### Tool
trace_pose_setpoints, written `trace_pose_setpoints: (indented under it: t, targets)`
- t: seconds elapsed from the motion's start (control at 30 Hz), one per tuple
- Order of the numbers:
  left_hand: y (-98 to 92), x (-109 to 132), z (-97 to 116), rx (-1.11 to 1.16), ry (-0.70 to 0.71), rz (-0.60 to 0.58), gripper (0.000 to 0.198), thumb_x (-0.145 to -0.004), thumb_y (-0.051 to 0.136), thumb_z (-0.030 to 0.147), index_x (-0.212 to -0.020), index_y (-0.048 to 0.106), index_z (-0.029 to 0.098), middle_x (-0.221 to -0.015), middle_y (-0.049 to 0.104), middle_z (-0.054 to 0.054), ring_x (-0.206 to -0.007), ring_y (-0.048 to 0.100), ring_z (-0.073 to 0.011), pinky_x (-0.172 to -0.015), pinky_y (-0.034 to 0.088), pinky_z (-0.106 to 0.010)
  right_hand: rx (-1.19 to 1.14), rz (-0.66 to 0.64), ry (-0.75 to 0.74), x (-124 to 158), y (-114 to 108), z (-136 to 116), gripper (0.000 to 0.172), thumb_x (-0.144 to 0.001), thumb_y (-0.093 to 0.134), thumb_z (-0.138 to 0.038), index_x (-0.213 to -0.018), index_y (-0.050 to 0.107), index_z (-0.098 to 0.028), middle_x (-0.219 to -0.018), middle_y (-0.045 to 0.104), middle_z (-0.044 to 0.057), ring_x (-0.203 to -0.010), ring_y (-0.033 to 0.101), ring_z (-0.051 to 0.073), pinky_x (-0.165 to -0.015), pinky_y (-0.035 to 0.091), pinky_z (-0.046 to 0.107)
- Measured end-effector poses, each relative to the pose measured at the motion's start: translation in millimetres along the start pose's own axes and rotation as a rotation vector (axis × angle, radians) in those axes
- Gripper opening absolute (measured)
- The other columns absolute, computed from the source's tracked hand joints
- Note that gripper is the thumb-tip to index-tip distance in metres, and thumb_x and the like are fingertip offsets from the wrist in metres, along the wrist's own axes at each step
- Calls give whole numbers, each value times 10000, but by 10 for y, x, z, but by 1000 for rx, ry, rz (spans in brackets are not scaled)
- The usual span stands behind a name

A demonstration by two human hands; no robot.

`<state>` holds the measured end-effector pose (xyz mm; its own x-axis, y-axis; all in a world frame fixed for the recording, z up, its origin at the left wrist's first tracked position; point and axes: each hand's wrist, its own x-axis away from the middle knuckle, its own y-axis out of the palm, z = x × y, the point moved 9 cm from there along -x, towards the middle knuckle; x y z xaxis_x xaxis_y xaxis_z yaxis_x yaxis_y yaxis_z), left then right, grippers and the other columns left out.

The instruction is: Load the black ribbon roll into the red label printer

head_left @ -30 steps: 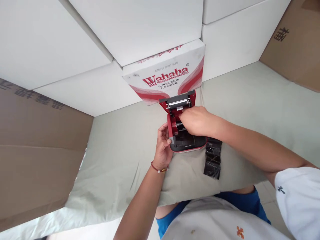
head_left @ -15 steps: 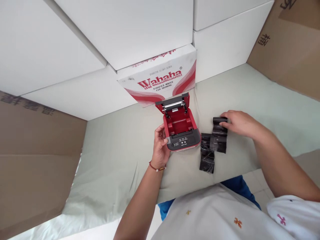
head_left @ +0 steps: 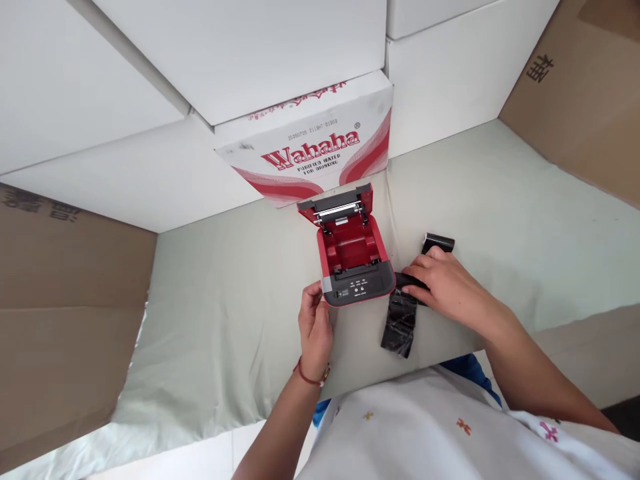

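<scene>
A small red and black label printer [head_left: 357, 283] stands on the cloth with its lid [head_left: 337, 203] raised and its red roll bay showing bare. My left hand [head_left: 315, 330] is at the printer's front left corner, fingers curled against it. To the right of the printer, my right hand [head_left: 443, 280] pinches a fold of black ribbon film between thumb and fingers. One crumpled end of the black ribbon [head_left: 400, 327] hangs toward me on the cloth. Beyond my right fingers lies the ribbon's roll [head_left: 439, 242], partly covered by the hand.
A white and red Wahaha water carton [head_left: 310, 150] stands behind the printer, against stacked white boxes [head_left: 450, 80]. Brown cardboard boxes flank both sides, one at the left [head_left: 70, 320] and one at the right [head_left: 585, 100]. Pale green cloth [head_left: 215, 320] covers the surface.
My right hand has left the roll and moved left and nearer to me, taking hold of the film beside the printer. My left hand has slid down to the printer's corner.
</scene>
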<state>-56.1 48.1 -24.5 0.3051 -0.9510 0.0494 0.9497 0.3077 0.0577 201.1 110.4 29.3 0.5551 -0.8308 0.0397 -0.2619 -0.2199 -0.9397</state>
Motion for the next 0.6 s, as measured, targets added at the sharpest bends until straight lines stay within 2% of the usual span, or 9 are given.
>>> trace_pose_setpoints:
  t: [0.13,0.23,0.33,0.4,0.47,0.53,0.6]
  targets:
    - [-33,-29,-16,16,2,34,318,-1004,782,557,-1092,732,256,-1088,758,-26,-978,684,-194,-928,561,-326,-65,-61,-58,78,-100,-86,143,-955,773,-191,-1091,818,-187,-1007,742,115,-987,578,307,-843,504,455]
    - [-29,-61,-28,15,12,47,282,-1012,783,528,-1074,745,255,-1043,751,-14,-949,656,-182,-905,535,-308,-318,-71,-170,200,-439,-182,218,-987,721,-227,-1181,818,-250,-1124,756,110,-1027,650,292,-867,582,457]
    - [-21,-76,-35,6,14,46,283,-1022,771,532,-1076,750,255,-1041,748,-14,-944,652,-184,-896,529,-310,-535,-133,-211,182,-853,-228,268,-1033,698,-329,-1270,823,-331,-1227,774,102,-1025,734,268,-803,626,410]
    - [-14,-74,-32,-3,17,49,281,-1026,765,531,-1085,750,257,-1049,751,-17,-949,657,-187,-897,533,-314,-573,-182,-231,26,-1034,-293,271,-1048,696,-400,-1275,831,-337,-1249,789,95,-963,754,245,-730,615,370]
    - [5,-61,-23,-12,26,47,272,-1038,748,524,-1095,743,258,-1051,746,-23,-951,664,-188,-901,543,-319,-530,-183,-264,-231,-1102,-396,296,-1053,688,-428,-1287,824,-309,-1214,807,73,-874,744,210,-698,587,341]
    - [5,-30,8,-36,63,68,259,-1049,732,504,-1149,728,265,-1113,725,-39,-997,681,-198,-926,567,-338,-404,-136,-286,-529,-1050,-518,299,-1040,696,-373,-1294,812,-266,-1175,817,55,-867,739,196,-743,565,329]
    - [-46,33,109,-114,172,137,261,-1053,725,458,-1243,709,279,-1253,676,-70,-1140,687,-229,-993,592,-382,-201,-97,-232,-806,-899,-606,284,-1018,702,-290,-1272,807,-218,-1168,823,73,-946,754,229,-787,541,341]
